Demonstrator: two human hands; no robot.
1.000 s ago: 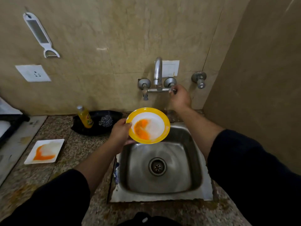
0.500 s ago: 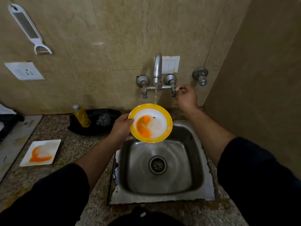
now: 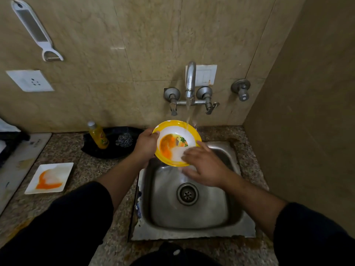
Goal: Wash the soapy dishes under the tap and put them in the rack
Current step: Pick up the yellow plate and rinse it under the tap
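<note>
A yellow-rimmed white plate [image 3: 173, 139] smeared with orange sauce and foam is tilted over the back of the steel sink [image 3: 226, 215]. My left hand [image 3: 146, 144] grips its left rim. My right hand [image 3: 203, 166] lies flat with spread fingers on the plate's lower right part, touching the foam. Water runs from the tap [image 3: 190, 81] onto the plate's upper right rim. A square white plate [image 3: 50, 178] with orange sauce and foam sits on the counter at the left.
A yellow dish-soap bottle [image 3: 98, 135] and a steel scrubber [image 3: 124, 140] rest in a black tray [image 3: 113, 152] behind the counter. Tap handles [image 3: 208, 104] stick out of the wall. A peeler [image 3: 36, 31] hangs at the upper left. No rack is in view.
My right hand left the right tap handle and came down onto the plate. Water started to run. The plate rose under the stream, and part of the sauce has washed off.
</note>
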